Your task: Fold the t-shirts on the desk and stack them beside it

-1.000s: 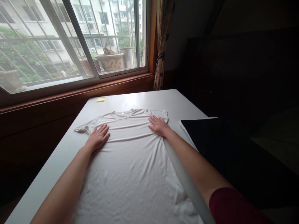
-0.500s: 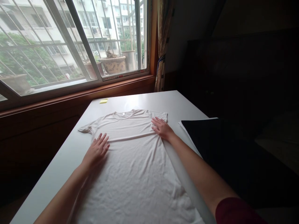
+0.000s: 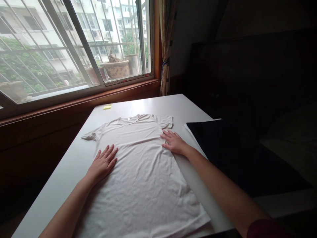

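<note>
A white short-sleeved T-shirt (image 3: 141,178) lies spread out on the white table (image 3: 59,165), its neckline at the far end and its hem toward me. Light wrinkles run across its body, and a crease crosses the chest between my hands. Flat on the shirt's left side rests my left hand (image 3: 103,162), fingers stretched out. My right hand (image 3: 174,142) touches the right edge just below the sleeve, with its fingers spread. Neither hand grips the cloth. The left sleeve is a little bunched.
Beside the shirt on the right lies a dark cloth (image 3: 230,155) with a white edge under it. A yellow sticky note (image 3: 107,107) is near the table's far left corner. Behind the table are a barred window (image 3: 74,46) and a tied curtain (image 3: 165,66).
My right hand has slid slightly down the shirt's right edge, away from the sleeve. My left hand stays on the left side. The view has shifted a little, showing the hem's right corner.
</note>
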Demonstrator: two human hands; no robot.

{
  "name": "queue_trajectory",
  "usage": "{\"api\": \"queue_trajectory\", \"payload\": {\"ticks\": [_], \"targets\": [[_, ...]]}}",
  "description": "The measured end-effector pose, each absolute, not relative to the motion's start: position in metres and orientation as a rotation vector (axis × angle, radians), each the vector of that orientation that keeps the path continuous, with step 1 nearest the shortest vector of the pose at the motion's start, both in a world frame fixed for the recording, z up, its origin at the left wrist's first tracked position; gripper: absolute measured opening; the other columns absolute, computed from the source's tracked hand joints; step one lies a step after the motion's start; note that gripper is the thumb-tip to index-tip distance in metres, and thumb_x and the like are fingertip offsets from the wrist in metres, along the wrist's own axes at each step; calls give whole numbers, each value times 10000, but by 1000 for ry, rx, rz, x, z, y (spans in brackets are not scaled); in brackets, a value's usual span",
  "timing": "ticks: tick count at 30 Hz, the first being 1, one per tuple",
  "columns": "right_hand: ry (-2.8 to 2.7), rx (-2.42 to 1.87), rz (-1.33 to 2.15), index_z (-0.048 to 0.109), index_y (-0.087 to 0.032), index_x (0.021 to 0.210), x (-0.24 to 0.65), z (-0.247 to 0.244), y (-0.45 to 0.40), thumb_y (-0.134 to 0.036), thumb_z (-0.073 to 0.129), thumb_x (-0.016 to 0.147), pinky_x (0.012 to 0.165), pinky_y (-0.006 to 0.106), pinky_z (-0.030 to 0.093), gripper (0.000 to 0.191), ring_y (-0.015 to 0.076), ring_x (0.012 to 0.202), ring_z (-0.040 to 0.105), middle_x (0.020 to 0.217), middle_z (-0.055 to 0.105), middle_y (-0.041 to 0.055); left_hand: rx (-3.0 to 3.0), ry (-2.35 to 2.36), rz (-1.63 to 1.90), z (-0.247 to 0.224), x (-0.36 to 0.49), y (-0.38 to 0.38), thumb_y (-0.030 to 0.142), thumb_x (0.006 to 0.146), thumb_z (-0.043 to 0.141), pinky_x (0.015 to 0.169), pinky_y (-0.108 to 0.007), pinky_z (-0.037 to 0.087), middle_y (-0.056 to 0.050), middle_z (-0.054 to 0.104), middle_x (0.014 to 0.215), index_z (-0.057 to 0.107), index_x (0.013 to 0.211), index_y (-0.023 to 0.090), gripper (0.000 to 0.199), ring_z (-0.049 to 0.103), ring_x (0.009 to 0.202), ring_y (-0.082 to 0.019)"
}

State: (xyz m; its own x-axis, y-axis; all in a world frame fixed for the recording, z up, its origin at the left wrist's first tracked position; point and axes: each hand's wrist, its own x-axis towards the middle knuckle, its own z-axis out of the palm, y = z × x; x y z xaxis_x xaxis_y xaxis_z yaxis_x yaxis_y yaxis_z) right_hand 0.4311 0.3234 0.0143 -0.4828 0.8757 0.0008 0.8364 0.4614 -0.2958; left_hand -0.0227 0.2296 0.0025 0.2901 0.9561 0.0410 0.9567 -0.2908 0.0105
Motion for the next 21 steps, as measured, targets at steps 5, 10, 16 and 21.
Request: {"api": "queue_trajectory", "payload": {"ticks": [5,10,16,21], "targets": [[-2606,-1499,479,370,-332,1599,433,20,262,-661,514,957,1255,587,69,735,352,1587,27,1736,94,42,-2514,-1883,-30,2,-23,230,547,1067,259,1253,-594,190,-3,203,1710,240,1622,344,591,160,1586,-274],[-2605,-1466,499,308,-363,1619,455,21,189,-726,482,952,1265,575,53,779,331,1589,28,1737,74,39,-2513,-1898,-17,3,-26,232,562,1061,270,1250,-599,185,14,190,1710,243,1617,366,589,158,1586,-280],[-2640,-1350,708,318,-408,1607,491,28,139,-776,620,841,1274,566,60,902,351,1586,19,1737,90,11,-2519,-1891,-16,6,-25,233,582,1047,321,1236,-627,198,-1,200,1706,248,1610,364,608,160,1582,-308],[-2606,-1253,884,461,-390,1542,498,32,129,-728,746,762,1266,586,76,896,378,1581,57,1732,146,33,-2539,-1840,-71,11,-18,221,598,1032,370,1198,-694,233,-50,193,1710,318,1598,334,627,164,1576,-359]]}}
